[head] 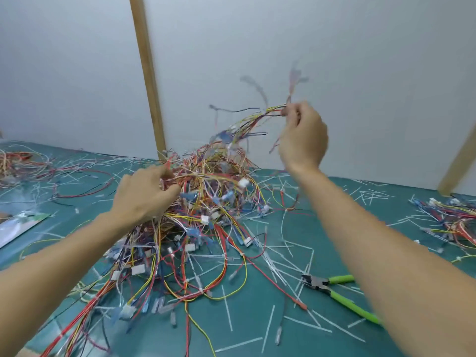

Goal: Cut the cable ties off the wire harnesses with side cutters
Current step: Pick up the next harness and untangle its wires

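Pulling one wire harness [253, 119] up out of the tangled harness pile [203, 207], the right hand [302, 136] pinches the raised end of that bundle between thumb and curled fingers, up against the grey wall [360, 60]. The harness runs down and to the left from that grip into the top of the pile, so its long axis slants from upper right to lower left; its loose ends are blurred with motion. The left hand [144, 194] rests on the left flank of the pile, fingers curled into the wires and gripping them, apparently holding the heap down while the strand comes free.

The side cutters [334, 292], green-handled, lie untouched on the green worktop [322, 228], below and a little right of the right hand, partly hidden under the right forearm. They sit well apart from the lifted harness, nose pointing left towards the pile. The right hand is clearly the nearer one to them, so it would most likely have to hand over or drop the strand before reaching down for the tool.

White cut cable ties [260, 342] litter the worktop all around, and more harnesses lie at the far right [453, 217] and far left [18, 163].
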{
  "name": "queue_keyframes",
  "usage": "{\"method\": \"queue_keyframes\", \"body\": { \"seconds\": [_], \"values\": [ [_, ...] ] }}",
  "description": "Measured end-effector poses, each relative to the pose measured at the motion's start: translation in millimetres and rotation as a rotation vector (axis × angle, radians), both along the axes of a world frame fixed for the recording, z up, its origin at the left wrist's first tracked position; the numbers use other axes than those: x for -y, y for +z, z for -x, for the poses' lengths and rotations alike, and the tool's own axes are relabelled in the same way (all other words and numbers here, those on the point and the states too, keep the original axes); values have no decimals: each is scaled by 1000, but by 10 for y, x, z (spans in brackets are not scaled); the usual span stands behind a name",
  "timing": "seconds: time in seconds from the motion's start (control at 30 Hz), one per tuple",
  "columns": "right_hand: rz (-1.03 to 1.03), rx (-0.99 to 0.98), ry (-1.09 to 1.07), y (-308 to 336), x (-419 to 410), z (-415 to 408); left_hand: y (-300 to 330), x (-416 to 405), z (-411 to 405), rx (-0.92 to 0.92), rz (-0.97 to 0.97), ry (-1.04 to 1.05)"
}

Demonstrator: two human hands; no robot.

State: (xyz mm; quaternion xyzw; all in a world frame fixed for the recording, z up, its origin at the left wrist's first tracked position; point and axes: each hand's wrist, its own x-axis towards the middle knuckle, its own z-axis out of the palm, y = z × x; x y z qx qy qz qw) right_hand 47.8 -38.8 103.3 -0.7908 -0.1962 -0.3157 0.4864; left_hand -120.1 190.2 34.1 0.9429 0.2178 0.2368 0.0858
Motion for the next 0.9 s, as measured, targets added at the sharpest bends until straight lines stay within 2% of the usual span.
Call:
{"method": "queue_keyframes", "body": {
  "seconds": [0.07, 0.17, 0.2, 0.27, 0.33, 0.4, 0.47, 0.5, 0.57, 0.6, 0.63, 0.7, 0.8, 0.9],
  "values": [
    [-3, -19, 16, 93, 196, -144, 3, -37, 43, -85, 2, 33],
    [-280, -65, -72, 137, 497, -335, 79, 129, -43, -93, -106, -64],
    [-239, -83, -55, 120, 553, -346, 94, 204, -103, -96, -173, -119],
    [13, -155, 136, 18, 603, -328, 119, 321, -225, -114, -211, -209],
    [-3, -182, 199, -60, 660, -297, 176, 405, -308, -130, -81, -286],
    [-105, -145, 64, -109, 748, -339, 197, 497, -391, -125, 78, -376],
    [92, -200, 139, -199, 763, -312, 204, 601, -446, -195, 80, -437],
    [92, -229, 169, -257, 763, -295, 188, 658, -468, -270, 64, -458],
    [-225, -304, 72, -309, 821, -368, 129, 758, -512, -335, -8, -468],
    [-379, -344, -2, -330, 875, -422, 108, 786, -523, -279, -56, -453],
    [-425, -376, -35, -353, 932, -474, 98, 796, -529, -192, -115, -430],
    [-355, -421, 15, -416, 1051, -538, 91, 780, -536, -111, -177, -424],
    [-257, -415, 59, -508, 1190, -570, 28, 669, -509, -257, -219, -439],
    [-168, -330, -2, -559, 1235, -583, -131, 646, -535, -247, -389, -344]
  ]
}}
